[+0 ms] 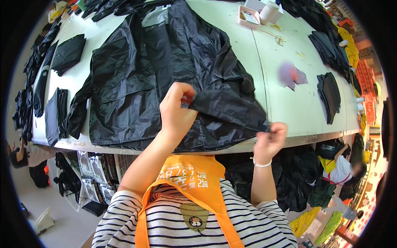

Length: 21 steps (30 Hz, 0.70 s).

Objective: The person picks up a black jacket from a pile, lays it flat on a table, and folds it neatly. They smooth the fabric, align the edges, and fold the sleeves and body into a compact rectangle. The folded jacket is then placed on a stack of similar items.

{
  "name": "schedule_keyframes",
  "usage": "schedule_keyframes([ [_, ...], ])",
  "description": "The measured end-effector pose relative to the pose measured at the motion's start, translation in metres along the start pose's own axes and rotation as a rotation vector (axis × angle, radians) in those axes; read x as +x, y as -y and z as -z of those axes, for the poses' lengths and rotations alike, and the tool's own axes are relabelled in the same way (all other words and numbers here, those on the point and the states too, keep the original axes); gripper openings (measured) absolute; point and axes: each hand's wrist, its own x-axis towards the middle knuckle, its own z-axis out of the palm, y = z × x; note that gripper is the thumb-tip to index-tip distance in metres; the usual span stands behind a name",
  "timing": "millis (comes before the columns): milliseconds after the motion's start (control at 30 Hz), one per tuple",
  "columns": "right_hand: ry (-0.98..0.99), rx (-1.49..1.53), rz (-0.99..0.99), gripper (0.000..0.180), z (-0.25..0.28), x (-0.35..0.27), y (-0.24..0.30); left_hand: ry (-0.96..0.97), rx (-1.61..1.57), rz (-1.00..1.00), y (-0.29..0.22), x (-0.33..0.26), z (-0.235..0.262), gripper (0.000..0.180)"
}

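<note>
Jacket (124, 89) spread on table (244, 41), hem near front edge (314, 139); left hand (178, 109) and right hand (271, 140) apart, each pinching its fabric; open room right, purple thing (292, 75) there too blurred to identify

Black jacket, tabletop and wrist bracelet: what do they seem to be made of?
Black jacket: probably thin coated synthetic, semi-glossy; sharp creases catch bright highlights.
Tabletop: perhaps painted or laminated board, smooth and pale, with a straight seam.
Bracelet: white, bead-like; too small to tell plastic from pearl.
</note>
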Motion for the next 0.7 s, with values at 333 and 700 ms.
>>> schedule_keyframes([
  [333, 0.067, 0.337, -0.395, 0.024, -0.009, -0.046, 0.015, 0.194, -0.652, 0.846, 0.003, -0.043, -0.024, 0.02],
  [700, 0.318, -0.063, 0.083, 0.031, 0.017, -0.025, 0.023, 0.146, 0.021, -0.364, -0.024, -0.022, -0.022, 0.034],
])
